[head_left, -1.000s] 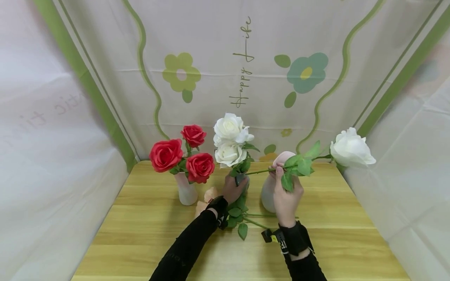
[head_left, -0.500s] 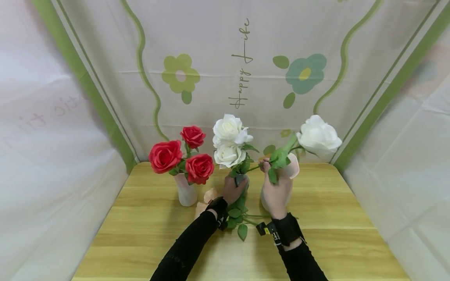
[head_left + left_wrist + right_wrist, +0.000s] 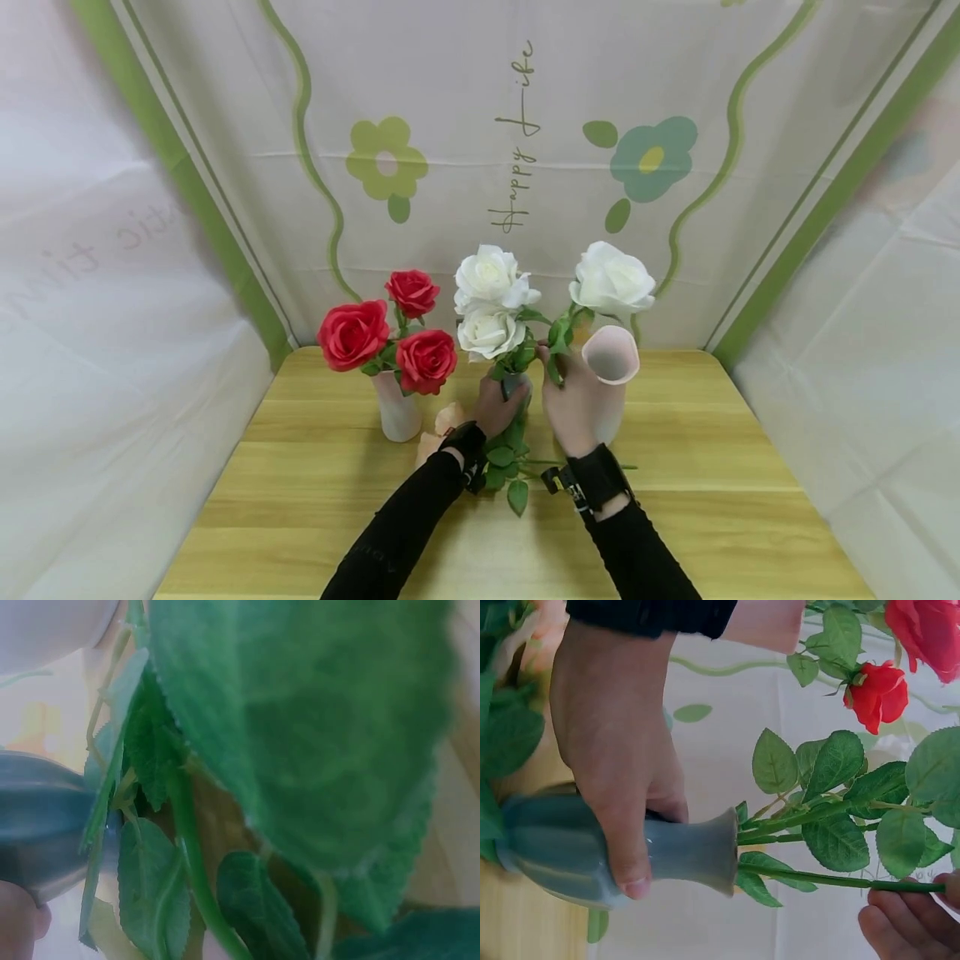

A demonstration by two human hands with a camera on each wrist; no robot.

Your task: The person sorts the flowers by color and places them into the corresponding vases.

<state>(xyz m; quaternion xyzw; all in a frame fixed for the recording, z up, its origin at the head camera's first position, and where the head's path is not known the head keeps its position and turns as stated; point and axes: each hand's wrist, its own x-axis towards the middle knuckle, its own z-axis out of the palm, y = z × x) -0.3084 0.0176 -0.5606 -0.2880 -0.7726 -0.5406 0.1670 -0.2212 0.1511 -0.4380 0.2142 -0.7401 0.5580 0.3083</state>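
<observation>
My left hand [image 3: 498,408] grips the neck of a blue-grey vase [image 3: 562,840], thumb on the near side. Two white roses [image 3: 491,300] stand in that vase. Beside it, my right hand [image 3: 576,404] pinches the green stem [image 3: 817,879] of a third white rose [image 3: 611,279] between thumb and fingers. In the right wrist view the stem's lower end is at the vase mouth, seemingly just inside. Leaves [image 3: 300,735] fill most of the left wrist view, hiding nearly all of the left hand.
A pinkish-white vase [image 3: 611,357] stands just behind my right hand. At left, red roses [image 3: 352,335] fill another pale vase [image 3: 399,412]. Peach-coloured flowers [image 3: 450,416] with leafy stems [image 3: 517,494] lie on the wooden table [image 3: 315,508] under my left wrist. Printed cloth [image 3: 450,83] hangs behind.
My right hand has moved left with the white rose, bringing its stem to the blue-grey vase, and the bloom is now more upright. The left hand has stayed on the vase.
</observation>
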